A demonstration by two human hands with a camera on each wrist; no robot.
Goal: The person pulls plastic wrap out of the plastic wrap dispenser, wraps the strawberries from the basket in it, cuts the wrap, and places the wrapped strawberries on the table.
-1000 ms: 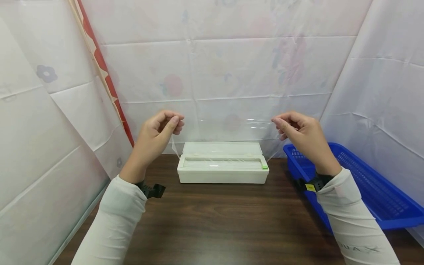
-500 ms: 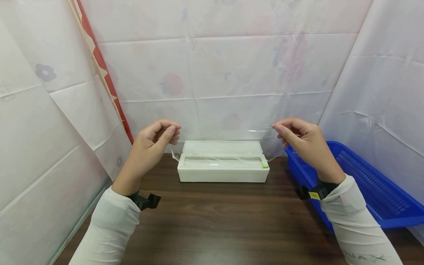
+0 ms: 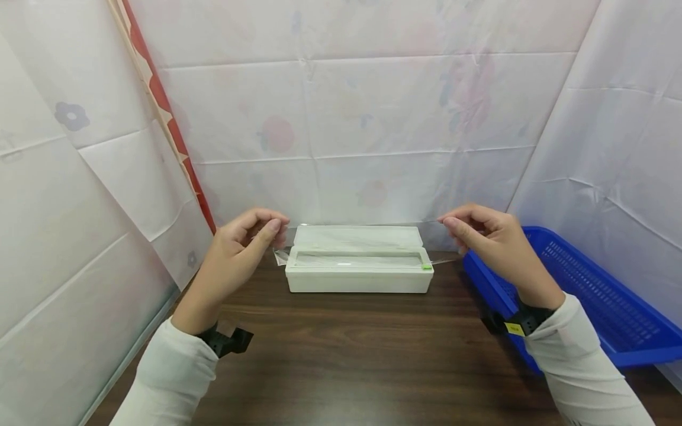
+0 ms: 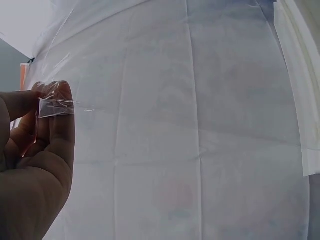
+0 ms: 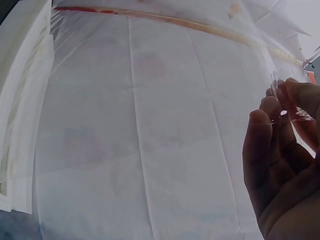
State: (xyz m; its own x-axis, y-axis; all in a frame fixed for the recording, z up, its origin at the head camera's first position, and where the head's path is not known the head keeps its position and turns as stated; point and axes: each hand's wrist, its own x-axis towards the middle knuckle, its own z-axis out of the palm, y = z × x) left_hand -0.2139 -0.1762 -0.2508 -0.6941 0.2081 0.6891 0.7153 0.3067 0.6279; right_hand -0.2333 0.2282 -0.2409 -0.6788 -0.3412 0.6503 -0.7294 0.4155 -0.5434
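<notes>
To the left of the white box [image 3: 358, 283] and raised higher than its base, your left hand [image 3: 242, 245] pinches the edge of a clear film [image 4: 56, 108] between thumb and fingers, a short flap showing over the fingertips. To the right of the box, at a similar height, your right hand [image 3: 483, 232] pinches the opposite edge; thumb and fingers are drawn close on both sides. This wide, level hold appears intended to spread the film and keep it from bunching. The film is nearly invisible in the head view, but loose edges show just beside both ends of the box, and it seems to run back there. The box sits lengthwise between your hands, presumably so that both draw evenly. Its lid [image 3: 358, 236] tilts back behind it, likely to leave the recessed top accessible. A green tab [image 3: 427, 267] sits at the right end of the box; its function cannot be determined. Farther right of the box, the blue basket [image 3: 639, 358] lies partly hidden by your right sleeve [image 3: 597, 370]. The table [image 3: 351, 355] supports the box, and a white sheet [image 3: 341, 106] hangs behind it.
</notes>
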